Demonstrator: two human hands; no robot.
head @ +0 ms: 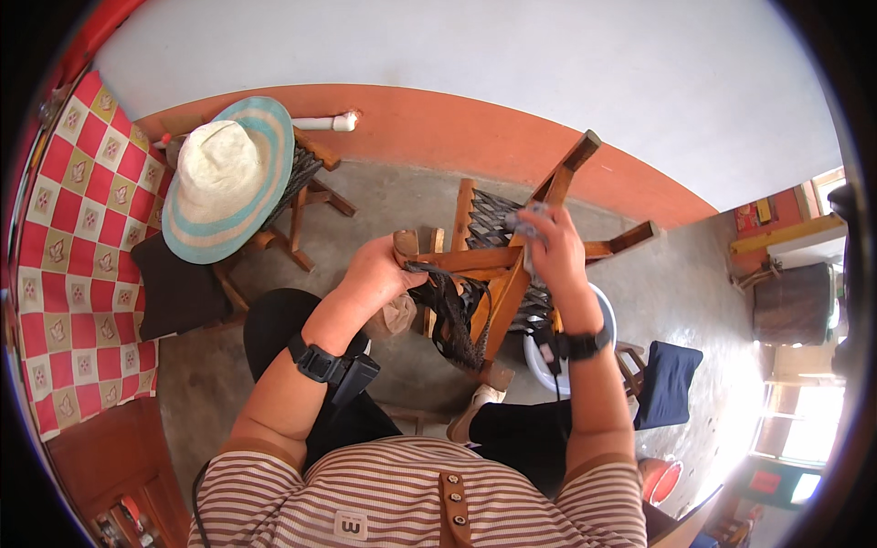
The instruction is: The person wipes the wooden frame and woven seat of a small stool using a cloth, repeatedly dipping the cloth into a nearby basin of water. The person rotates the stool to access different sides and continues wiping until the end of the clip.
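Note:
A wooden folding stool [508,312] with a seat of woven black straps [490,236] is tipped on its side before me, its legs crossed. My left hand [384,268] grips the end of one wooden bar, and loose black strapping [455,322] hangs just below it. In my right hand [556,248] is a crumpled grey cloth [531,220], pressed against a leg of the stool near where the bars cross. The hand covers part of the cloth.
A sun hat [226,164] rests on another strap-seated stool [301,171] at left, near a checked cloth [89,253]. A white basin [604,301] stands behind my right forearm. Farther right are a stool with a dark blue cover [668,383] and a red bucket [661,479]. The wall [425,127] runs ahead.

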